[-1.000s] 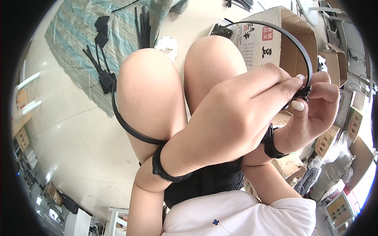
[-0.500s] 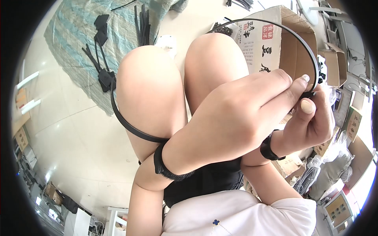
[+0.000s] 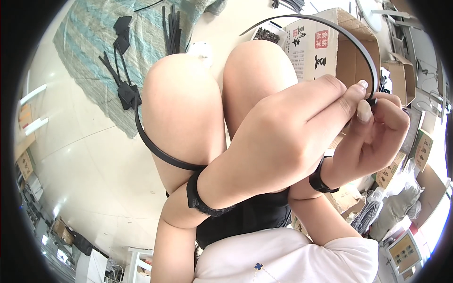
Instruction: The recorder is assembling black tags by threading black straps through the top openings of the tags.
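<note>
Right side: left hand (image 3: 288,134) and right hand (image 3: 384,137) close together, fingertips pinched narrow on near end of black strap (image 3: 302,16); strap arcs far, then left, past carton (image 3: 309,68).

Sheet (image 3: 87,56) left, carton (image 3: 306,59) right — strap (image 3: 374,78) in hands (image 3: 288,134)

Black strap (image 3: 370,61) in right hand (image 3: 383,140)

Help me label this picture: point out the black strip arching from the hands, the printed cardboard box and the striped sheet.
Black strip (image 3: 375,75): head view, right side of its arch.
Cardboard box (image 3: 310,54): head view, its printed side.
Striped sheet (image 3: 148,42): head view, bare upper part.
</note>
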Demonstrator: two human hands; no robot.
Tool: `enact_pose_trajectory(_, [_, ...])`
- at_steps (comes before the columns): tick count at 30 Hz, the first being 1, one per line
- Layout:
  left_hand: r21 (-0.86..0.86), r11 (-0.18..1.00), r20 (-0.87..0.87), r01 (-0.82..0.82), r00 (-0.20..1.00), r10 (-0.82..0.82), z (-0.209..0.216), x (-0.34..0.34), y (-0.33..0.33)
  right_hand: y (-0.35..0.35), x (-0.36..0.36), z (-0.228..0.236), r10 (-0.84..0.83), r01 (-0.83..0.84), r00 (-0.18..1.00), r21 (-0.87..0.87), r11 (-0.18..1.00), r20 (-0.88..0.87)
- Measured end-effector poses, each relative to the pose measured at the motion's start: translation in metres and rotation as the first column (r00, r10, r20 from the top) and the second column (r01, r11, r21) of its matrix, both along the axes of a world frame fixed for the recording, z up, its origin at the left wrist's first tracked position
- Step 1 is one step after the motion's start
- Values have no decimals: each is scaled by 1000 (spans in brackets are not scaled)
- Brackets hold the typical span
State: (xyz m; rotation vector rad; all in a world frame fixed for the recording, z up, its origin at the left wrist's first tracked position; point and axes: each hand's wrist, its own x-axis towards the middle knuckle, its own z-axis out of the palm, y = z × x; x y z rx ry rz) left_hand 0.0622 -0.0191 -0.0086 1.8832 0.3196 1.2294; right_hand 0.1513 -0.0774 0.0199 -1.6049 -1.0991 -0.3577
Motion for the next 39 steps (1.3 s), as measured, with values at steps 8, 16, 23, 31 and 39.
enact_pose_trajectory(8, [-22, 999, -12, 29, 1000, -29, 1, 0, -2, -3, -2, 6, 33, -31, 999, -103, 994, 18])
enact_pose_trajectory(16, [-50, 998, -32, 45, 998, -47, 3, -2, -1, -6, 1, 7, -13, 32, 996, -214, 976, 89])
enact_pose_trajectory(23, [-47, 997, -16, 58, 998, -59, 4, -4, -2, -13, 1, 9, 5, 8, 999, -238, 971, 54])
enact_pose_trajectory(31, [-124, 985, 4, 121, 993, -122, 5, -5, -1, -24, 5, 10, -1, 45, 993, -369, 928, 117])
enact_pose_trajectory(39, [-145, 979, -38, 143, 988, -150, 3, -4, -3, -22, 3, 4, -56, 77, 995, -304, 949, 79])
